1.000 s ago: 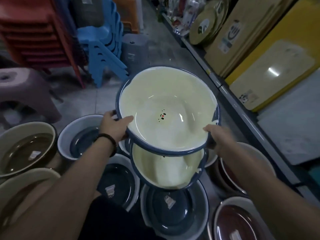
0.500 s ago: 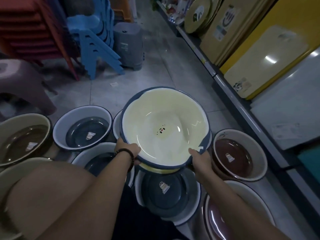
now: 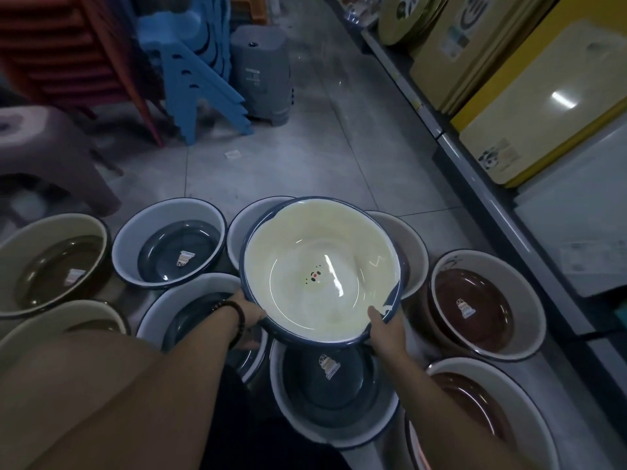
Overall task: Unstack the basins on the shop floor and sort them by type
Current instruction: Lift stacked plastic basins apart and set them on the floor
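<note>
We hold the cream-yellow round basin with a dark blue rim (image 3: 315,276) by its near edge, our left hand (image 3: 249,320) curled on the left rim and our right hand (image 3: 386,329) clasping the right. It hangs tilted above a grey-bottomed white basin (image 3: 334,395), among brown-bottomed basins (image 3: 481,300) on the tiled floor (image 3: 305,157).

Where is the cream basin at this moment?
In the head view the cream basin is at centre, held by the left hand and right hand above a grey basin.
</note>
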### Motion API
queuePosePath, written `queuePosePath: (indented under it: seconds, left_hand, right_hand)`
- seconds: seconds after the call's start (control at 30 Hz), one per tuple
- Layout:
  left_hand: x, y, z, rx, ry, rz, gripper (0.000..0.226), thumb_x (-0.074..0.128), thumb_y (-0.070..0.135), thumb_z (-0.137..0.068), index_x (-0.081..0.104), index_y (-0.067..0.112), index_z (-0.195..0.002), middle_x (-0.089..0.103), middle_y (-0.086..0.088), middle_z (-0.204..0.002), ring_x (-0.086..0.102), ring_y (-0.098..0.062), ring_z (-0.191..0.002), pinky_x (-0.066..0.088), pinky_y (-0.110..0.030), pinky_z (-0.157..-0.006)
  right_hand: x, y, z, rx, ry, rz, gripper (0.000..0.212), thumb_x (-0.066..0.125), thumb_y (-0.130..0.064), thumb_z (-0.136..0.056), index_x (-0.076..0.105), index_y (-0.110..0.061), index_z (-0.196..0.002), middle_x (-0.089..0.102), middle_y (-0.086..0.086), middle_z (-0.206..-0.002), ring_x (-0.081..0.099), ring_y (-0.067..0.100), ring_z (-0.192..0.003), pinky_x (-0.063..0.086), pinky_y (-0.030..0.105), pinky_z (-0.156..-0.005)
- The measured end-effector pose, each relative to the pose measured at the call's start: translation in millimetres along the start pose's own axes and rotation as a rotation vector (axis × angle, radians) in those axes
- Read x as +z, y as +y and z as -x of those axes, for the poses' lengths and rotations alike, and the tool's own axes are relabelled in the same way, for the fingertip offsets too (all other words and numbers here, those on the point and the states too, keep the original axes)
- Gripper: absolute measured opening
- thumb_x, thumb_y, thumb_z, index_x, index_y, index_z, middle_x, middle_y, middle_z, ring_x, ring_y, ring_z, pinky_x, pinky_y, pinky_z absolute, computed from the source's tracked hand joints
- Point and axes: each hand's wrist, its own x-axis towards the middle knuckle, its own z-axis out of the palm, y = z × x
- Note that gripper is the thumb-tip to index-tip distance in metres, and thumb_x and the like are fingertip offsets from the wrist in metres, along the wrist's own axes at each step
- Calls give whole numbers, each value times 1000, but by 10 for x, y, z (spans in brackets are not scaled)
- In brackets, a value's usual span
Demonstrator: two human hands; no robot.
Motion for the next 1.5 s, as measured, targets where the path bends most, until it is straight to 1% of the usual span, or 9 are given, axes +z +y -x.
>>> queuePosePath:
  seconds: [0.13, 0.4, 0.53, 0.7, 0.87, 1.03, 1.2, 1.3, 1.5]
  left_hand:
    - [-69, -3, -29, -60, -20, -113, 65, 69, 16, -91, 41, 41, -144, 52, -14, -137, 64, -44, -107, 61, -61, -78]
    - [-64, -21, 35, -46, -30, -93, 62, 64, 22, -95, 38, 41, -148, 50, -13, -143, 69, -40, -101, 64, -52, -73]
    - [-101, -16, 31, -34, -4, 39, 72, 65, 15, -94, 33, 43, -152, 46, -13, -143, 63, -42, -104, 64, -56, -73]
    - [-173, 15, 43, -17, 109, 293, 92, 80, 17, -81, 26, 35, -154, 55, -14, -135, 65, -45, -105, 61, -62, -68]
    - [-367, 218, 125, 67, 111, 568, 51, 62, -1, -89, 42, 21, -131, 59, -26, -126, 66, -54, -99, 53, -76, -63]
    - [-706, 599, 279, 240, 241, 654, 54, 61, 1, -90, 38, 27, -132, 60, -22, -122, 66, -53, -99, 55, -74, -60]
    - [-1263, 1070, 274, 381, 107, 700, 43, 65, 23, -101, 43, 19, -138, 65, -21, -126, 73, -49, -96, 57, -71, -78]
    - [-1539, 1207, 163, 406, 64, 567, 31, 50, 38, -108, 47, 26, -136, 66, -9, -128, 75, -40, -99, 60, -57, -89]
    - [-1846, 866, -562, 380, 134, -62, 11, 59, 24, -99, 57, 27, -89, 59, -3, -96, 59, -20, -78, 50, -29, -65]
  right_hand:
    - [55, 103, -78, 149, -45, -54, 41, 63, -33, -101, 57, -10, -135, 72, 13, -118, 70, 29, -105, 61, 40, -84]
    - [38, 192, -323, 417, -183, -241, 39, 76, -27, -93, 68, -9, -126, 79, 17, -111, 74, 42, -105, 63, 48, -74]
    - [95, -10, -300, 360, -198, -242, 24, 71, -11, -90, 67, -1, -111, 75, 19, -84, 72, 36, -77, 58, 38, -57]
    - [288, -244, -194, 316, -259, -271, 25, 69, -6, -90, 67, 4, -112, 75, 28, -98, 72, 42, -86, 59, 47, -73]
    - [585, -617, -125, 188, -338, -308, 39, 81, -22, -88, 71, -6, -122, 79, 21, -107, 76, 44, -100, 61, 60, -90]
    - [1127, -988, -5, 182, -517, -430, 68, 91, -18, -77, 61, -19, -139, 74, 21, -125, 72, 47, -111, 54, 72, -94]
    - [1849, -1737, -280, 134, -440, -474, 59, 77, -2, -76, 64, -8, -133, 74, 26, -119, 74, 42, -98, 62, 56, -75]
    - [2327, -2127, -474, 178, -460, -440, 47, 71, 0, -84, 62, -7, -130, 74, 25, -113, 73, 41, -90, 62, 49, -62]
    - [3541, -2598, -994, 165, -386, -442, 60, 73, 1, -83, 50, -7, -138, 65, 27, -129, 67, 49, -106, 62, 57, -65]
